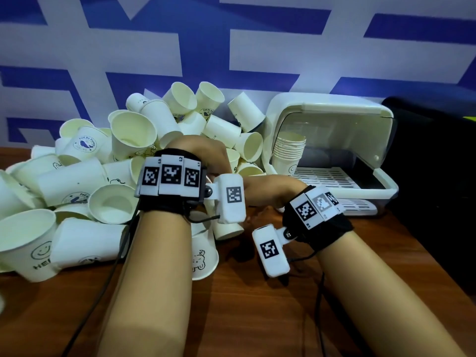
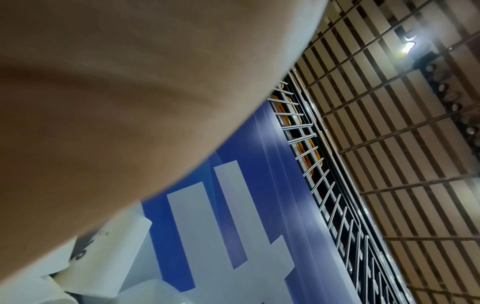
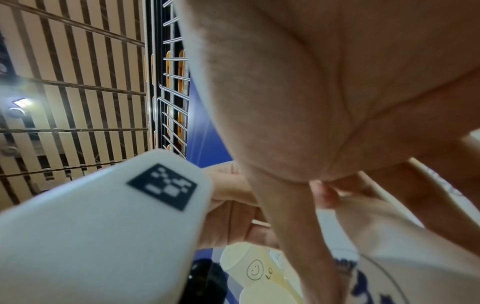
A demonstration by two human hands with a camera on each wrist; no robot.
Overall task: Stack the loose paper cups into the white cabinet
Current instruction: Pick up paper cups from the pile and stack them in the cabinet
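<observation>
A big heap of loose white paper cups covers the left and middle of the wooden table. The white cabinet stands at the right with its lid up, and a nested cup stack sits at its left end. My left hand reaches into the heap's right edge, fingers hidden there. In the right wrist view its fingers are curled, with a sliver of cup rim between them. My right hand lies just right of it; thumb and fingers grip a white cup.
A black object stands right of the cabinet. A slotted white tray juts out below the cabinet's front. A bear-print cup lies near my left forearm. The left wrist view shows only my palm and some cups.
</observation>
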